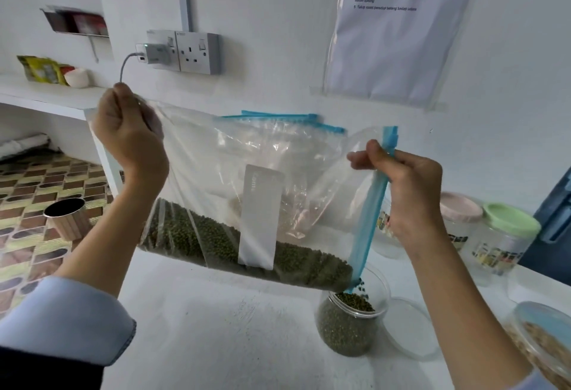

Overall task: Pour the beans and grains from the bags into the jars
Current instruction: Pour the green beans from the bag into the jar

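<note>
Head view: left hand (129, 139) and right hand (411, 195) grip the tilted bag (247, 179), green beans (197, 235) pouring into the open jar (349, 321); next, likely raise the left corner.

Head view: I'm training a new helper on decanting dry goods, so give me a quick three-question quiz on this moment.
1. True or false: green beans are falling from the zip bag into the open jar.
2. Which hand pinches the bag's blue zip strip?
A. left hand
B. right hand
C. neither
3. Fill in: the jar with the green lid stands to the ___ of the jar being filled.

Key: 1 true; 2 B; 3 right
</note>
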A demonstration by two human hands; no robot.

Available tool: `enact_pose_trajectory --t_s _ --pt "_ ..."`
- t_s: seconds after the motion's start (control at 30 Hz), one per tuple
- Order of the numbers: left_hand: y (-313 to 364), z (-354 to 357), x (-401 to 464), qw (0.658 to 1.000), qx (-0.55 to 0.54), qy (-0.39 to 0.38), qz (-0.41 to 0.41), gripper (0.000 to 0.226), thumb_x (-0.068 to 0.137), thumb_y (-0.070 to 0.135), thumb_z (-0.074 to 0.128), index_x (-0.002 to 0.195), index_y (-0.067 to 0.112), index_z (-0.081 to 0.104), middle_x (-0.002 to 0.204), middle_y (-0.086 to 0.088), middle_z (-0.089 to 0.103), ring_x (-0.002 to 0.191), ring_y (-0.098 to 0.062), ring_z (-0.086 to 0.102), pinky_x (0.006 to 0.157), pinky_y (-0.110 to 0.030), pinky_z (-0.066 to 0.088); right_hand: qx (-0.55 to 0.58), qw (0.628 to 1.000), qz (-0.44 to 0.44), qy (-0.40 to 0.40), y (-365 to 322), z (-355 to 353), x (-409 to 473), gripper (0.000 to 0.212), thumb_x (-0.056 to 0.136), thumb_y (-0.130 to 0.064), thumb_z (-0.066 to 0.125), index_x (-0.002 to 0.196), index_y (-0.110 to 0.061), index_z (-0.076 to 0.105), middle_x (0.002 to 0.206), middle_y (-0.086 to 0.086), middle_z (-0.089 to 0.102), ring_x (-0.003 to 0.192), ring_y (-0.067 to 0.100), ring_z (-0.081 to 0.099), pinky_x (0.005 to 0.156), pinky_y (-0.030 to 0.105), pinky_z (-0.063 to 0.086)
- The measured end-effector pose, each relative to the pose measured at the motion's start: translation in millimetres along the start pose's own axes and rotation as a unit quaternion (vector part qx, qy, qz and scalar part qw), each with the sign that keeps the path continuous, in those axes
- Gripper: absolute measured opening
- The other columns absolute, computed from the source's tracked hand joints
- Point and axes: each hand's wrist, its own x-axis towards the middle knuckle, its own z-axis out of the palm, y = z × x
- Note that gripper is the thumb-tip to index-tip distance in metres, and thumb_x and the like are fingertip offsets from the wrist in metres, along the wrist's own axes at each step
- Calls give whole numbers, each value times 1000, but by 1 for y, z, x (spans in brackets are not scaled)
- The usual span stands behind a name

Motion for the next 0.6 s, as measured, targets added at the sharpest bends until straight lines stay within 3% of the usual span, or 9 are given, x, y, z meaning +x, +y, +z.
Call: enact_pose_trajectory --t_s 0.13,0.23,0.33,0.47,0.53,0.6 --pt "-1 -1 1 1000 14 9 6 37 100 9 36 63 14 40 41 13 43 36 -5 34 38 -19 28 27 999 -7 39 1 -2 -1 16 88 -19 66 75 -12 73 72 -6 74 78 2 68 77 4 43" --pt "0 0 -1 1000 11 -6 11 37 100 12 36 63 14 40 41 14 43 36 -6 34 36 -20 27 3 1000 12 3 0 0 0 17 87 -20 67 75 -11 74 75 0 75 86 12 69 79 9 43" --pt "1 0 0 1000 16 2 15 39 100 12 36 62 15 39 41 14 42 35 -5 35 36 -20 27 23 999 9 41 -1 -1 1 16 87 -20 67 73 -13 74 71 -4 74 83 9 68 78 6 42" --pt "1 -1 1 1000 11 -5 9 38 100 12 35 63 14 39 42 14 41 36 -6 33 36 -21 26 6 1000 18 4 -2 -1 -1 16 86 -19 68 76 -9 74 75 1 75 86 13 70 86 17 43" --pt "2 -1 2 1000 16 4 6 39 100 11 35 62 14 39 41 14 41 36 -6 33 36 -20 27 24 999 9 35 -3 -1 0 16 87 -19 67 73 -12 74 74 -2 74 85 11 69 85 15 42" --pt "3 0 1 1000 13 2 4 39 100 11 36 62 14 38 41 15 41 36 -4 33 36 -20 27 17 1000 10 3 -5 1 0 17 87 -19 67 72 -12 73 73 -2 74 84 11 70 83 9 44"
